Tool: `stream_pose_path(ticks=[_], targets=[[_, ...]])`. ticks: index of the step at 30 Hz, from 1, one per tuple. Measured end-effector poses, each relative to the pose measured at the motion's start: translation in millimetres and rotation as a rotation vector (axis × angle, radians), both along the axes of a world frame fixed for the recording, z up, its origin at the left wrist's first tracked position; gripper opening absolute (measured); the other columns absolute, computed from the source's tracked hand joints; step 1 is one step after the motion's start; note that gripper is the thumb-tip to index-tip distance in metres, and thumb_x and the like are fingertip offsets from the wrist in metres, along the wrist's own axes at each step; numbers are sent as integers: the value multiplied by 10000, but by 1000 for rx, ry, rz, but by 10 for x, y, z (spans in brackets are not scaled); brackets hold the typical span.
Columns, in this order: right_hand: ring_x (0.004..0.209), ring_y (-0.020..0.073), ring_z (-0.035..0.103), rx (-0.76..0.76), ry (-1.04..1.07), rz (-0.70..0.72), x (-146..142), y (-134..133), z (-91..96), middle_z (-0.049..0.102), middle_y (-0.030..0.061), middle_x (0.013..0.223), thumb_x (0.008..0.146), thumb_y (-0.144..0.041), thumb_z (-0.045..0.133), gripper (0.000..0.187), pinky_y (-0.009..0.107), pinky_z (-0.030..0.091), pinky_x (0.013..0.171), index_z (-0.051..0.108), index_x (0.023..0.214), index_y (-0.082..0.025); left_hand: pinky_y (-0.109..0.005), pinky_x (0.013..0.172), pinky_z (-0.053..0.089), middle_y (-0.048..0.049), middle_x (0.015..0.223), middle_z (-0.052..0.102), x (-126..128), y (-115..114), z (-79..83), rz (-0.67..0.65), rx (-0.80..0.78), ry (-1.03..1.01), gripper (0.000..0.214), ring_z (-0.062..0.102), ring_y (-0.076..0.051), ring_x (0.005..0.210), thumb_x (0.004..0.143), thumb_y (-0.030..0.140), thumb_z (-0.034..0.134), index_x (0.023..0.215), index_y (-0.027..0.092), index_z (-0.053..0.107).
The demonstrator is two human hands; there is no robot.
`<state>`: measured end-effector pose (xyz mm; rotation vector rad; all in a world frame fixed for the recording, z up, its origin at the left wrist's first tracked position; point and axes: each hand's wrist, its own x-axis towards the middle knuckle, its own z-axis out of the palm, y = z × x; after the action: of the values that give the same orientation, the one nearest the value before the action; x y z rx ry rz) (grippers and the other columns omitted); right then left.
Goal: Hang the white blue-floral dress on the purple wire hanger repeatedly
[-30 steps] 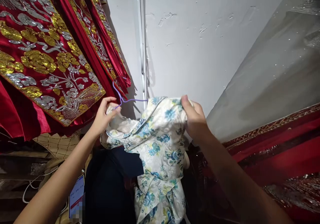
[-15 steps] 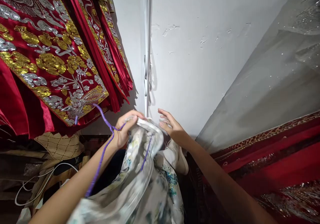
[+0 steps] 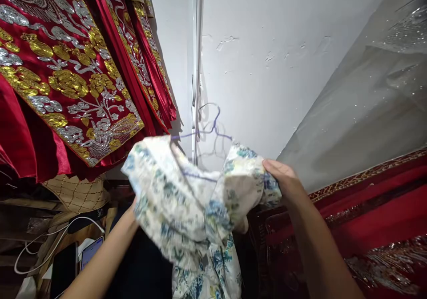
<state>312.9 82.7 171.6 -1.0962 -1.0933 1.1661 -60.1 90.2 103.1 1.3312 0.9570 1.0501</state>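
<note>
A white dress with blue flowers (image 3: 187, 197) hangs bunched on a thin purple wire hanger (image 3: 213, 128) in front of the white wall. My right hand (image 3: 283, 181) is closed on the dress's right shoulder, thumb on top. My left hand (image 3: 133, 210) is under the left shoulder of the dress; the cloth hides its fingers. The hanger's hook sticks up above the neckline, close to a white vertical pipe (image 3: 197, 68).
Red robes with gold and silver embroidery (image 3: 66, 77) hang at the upper left. A grey sequinned cloth (image 3: 367, 94) and red fabric (image 3: 373, 219) fill the right. Phones (image 3: 90, 257) and white cables (image 3: 46, 245) lie at the lower left beside a woven hat (image 3: 76, 192).
The hanger, loose at my left wrist half a second ago, now sits inside the dress with its hook up. My right hand went from open to gripping the right shoulder.
</note>
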Motion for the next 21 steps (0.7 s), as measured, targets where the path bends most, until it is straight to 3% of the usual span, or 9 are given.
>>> stream_pose_path(ticks=[2, 3, 6, 8, 12, 14, 17, 19, 21], targets=[[635, 253, 669, 80, 15, -70, -69, 152, 166, 729, 53, 739, 739, -470, 800, 272, 345, 523, 537, 753, 880, -243, -587, 1059, 454, -136, 1293, 677, -109, -95, -158, 44, -75, -111, 826, 551, -368, 1306, 867, 822, 198, 1370, 270, 552], [644, 247, 673, 116, 9, -63, -146, 229, 240, 738, 59, 758, 723, -472, 814, 292, 343, 531, 557, 755, 879, -232, -582, 1069, 450, -138, 1283, 684, -133, -144, -224, 78, -125, -186, 846, 540, -375, 1318, 852, 839, 219, 1364, 258, 560], [637, 219, 664, 155, -42, 52, -416, 363, 341, 742, 70, 768, 720, -483, 820, 321, 321, 527, 586, 761, 846, -194, -524, 1110, 440, -101, 1307, 680, -94, -289, -392, 264, -240, -327, 690, 533, -366, 1330, 814, 707, 581, 1343, 264, 573], [635, 204, 654, 142, -76, 109, -514, 349, 280, 738, 68, 763, 748, -482, 802, 317, 299, 510, 577, 765, 843, -182, -495, 1108, 454, -78, 1329, 670, -25, -393, -501, 394, -261, -310, 609, 558, -349, 1309, 792, 496, 731, 1337, 273, 572], [687, 217, 665, 51, -37, 63, -393, 230, 15, 741, 64, 821, 796, -483, 756, 312, 301, 508, 579, 764, 932, -202, -478, 1024, 530, -82, 1309, 680, 89, -643, -721, 509, -326, -330, 462, 618, -330, 1243, 860, 361, 665, 1307, 264, 603], [729, 238, 674, 39, -17, -84, -295, 186, -102, 739, 68, 852, 799, -487, 739, 334, 321, 518, 599, 757, 974, -203, -447, 1015, 540, -83, 1338, 663, 148, -767, -798, 558, -386, -394, 454, 637, -308, 1221, 885, 358, 648, 1326, 266, 593], [874, 239, 670, 180, -60, -541, -337, 60, -293, 725, 70, 963, 781, -412, 739, 339, 337, 526, 738, 736, 1031, -182, -416, 1062, 501, -108, 1349, 654, 288, -892, -828, 586, -466, -488, 516, 647, -282, 1210, 897, 373, 671, 1382, 242, 553], [962, 209, 635, 299, -71, -873, -548, -119, -490, 690, 57, 1052, 767, -337, 738, 329, 321, 497, 838, 706, 1058, -186, -417, 1084, 476, -128, 1311, 676, 400, -923, -809, 589, -500, -518, 533, 652, -277, 1203, 906, 369, 673, 1400, 217, 539], [883, 170, 604, 276, 16, -979, -873, -350, -740, 650, 32, 978, 810, -337, 696, 237, 290, 479, 796, 670, 1000, -198, -424, 1083, 472, -131, 1276, 695, 492, -925, -789, 603, -529, -516, 522, 662, -275, 1187, 917, 355, 665, 1402, 211, 537]])
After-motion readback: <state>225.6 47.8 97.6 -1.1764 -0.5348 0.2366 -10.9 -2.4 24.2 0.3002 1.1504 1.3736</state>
